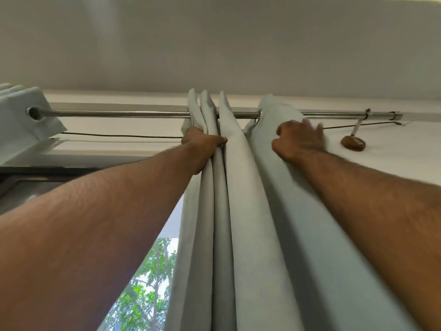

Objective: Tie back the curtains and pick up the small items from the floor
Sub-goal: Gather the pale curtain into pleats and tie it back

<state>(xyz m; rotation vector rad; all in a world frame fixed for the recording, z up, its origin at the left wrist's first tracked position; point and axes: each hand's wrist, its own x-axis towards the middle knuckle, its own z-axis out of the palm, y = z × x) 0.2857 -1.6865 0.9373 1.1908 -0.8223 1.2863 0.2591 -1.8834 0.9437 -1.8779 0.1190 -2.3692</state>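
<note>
- Hanging at the far left end of the curtain rod [143,113], one bunched pale curtain [21,111] shows a single metal eyelet [34,113] with the rod passing through it.
- Between that bunch and the second curtain the rod runs bare for a long stretch, with one thin dark cord [119,135] strung just below it.
- Below that gap, the window [148,283] shows green trees.
- Two bare forearms reach up and away from the camera, one on each side of the gathered folds.
- The left hand [202,145] grips the leftmost folds of the gathered curtain [250,211] just under the rod, fingers curled round the cloth.
- This curtain hangs in several deep folds from the rod down to the near bottom edge.
- The right hand [298,138] presses flat on the rightmost fold, fingers spread and blurred.
- Right of the folds, a short stretch of rod stays bare up to one bracket [353,142] fixed on the wall.
</note>
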